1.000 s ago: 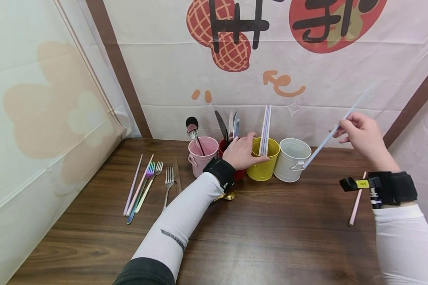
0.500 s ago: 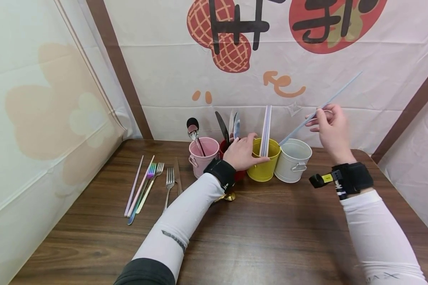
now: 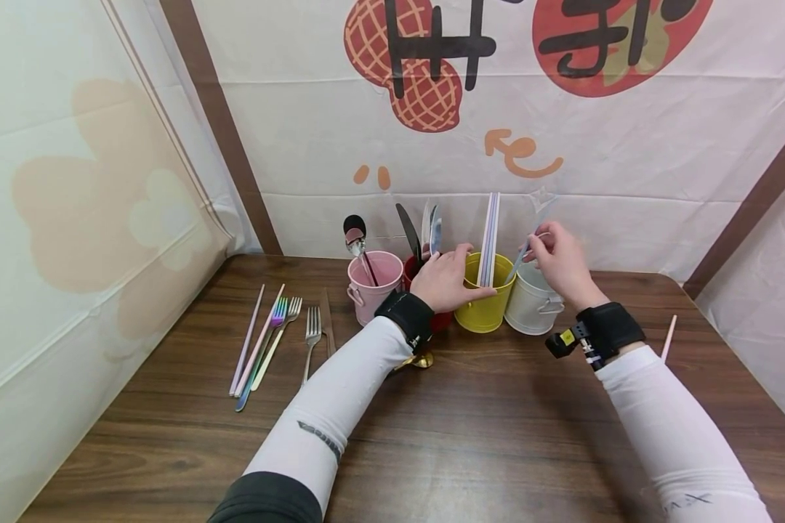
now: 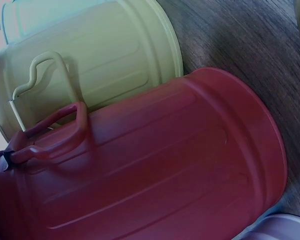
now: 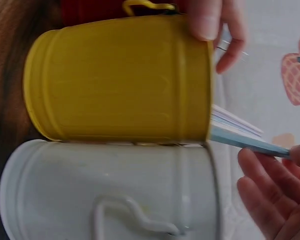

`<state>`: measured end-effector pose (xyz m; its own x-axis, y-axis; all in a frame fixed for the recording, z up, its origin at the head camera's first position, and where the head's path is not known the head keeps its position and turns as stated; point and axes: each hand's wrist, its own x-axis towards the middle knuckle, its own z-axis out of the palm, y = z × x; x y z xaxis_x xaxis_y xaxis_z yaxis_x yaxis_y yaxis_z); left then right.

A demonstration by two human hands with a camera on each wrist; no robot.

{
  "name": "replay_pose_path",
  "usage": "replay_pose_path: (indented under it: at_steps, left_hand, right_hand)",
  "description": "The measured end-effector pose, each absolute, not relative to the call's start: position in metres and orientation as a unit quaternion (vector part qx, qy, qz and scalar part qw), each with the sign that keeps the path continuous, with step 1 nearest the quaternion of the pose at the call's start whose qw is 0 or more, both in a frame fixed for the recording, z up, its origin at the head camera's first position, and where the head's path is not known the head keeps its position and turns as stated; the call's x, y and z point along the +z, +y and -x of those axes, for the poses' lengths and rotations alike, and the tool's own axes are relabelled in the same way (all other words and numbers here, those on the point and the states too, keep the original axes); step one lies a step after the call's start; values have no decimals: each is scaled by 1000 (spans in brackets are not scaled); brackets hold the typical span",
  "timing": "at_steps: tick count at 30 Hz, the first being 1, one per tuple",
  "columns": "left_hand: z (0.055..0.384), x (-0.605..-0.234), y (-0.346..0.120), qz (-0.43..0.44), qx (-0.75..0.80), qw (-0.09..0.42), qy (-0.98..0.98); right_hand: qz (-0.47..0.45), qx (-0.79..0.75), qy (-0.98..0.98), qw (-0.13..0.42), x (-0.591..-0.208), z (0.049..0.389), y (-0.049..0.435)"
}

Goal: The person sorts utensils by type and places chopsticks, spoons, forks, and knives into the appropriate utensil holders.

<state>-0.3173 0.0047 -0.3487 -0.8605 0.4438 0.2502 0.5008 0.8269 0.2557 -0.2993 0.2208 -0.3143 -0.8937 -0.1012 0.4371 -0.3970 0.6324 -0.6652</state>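
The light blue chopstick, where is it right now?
In the head view, the light blue chopstick is right of centre, pinched by the right hand, its lower end inside the yellow bucket, which stands beside the white bucket.

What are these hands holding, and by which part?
The right hand pinches a slim, pale blue chopstick partway along its length, above the rim of a round yellow bucket. The left hand touches that rim; whether it grips cannot be told.

- A booth-like, curtained place; whether home or studio cannot be told.
- Its centre: a wood-grain table (image 3: 484,436).
- Behind the table: a creased back cloth (image 3: 445,163) with cartoon prints and black characters.
- Left of the table: a pale side cloth (image 3: 91,276).
- On it: buckets (image 3: 477,316).
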Motion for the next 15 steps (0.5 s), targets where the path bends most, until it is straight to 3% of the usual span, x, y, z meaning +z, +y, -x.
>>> replay_pose_path:
  at_steps: [5, 15]
  left_hand:
    - [317, -349, 4, 249, -162, 91, -951]
    - [316, -348, 4, 249, -154, 88, -952]
  right_hand:
    - [-122, 348, -919, 142, -321, 301, 217]
    - [-123, 336, -925, 130, -323, 299, 218]
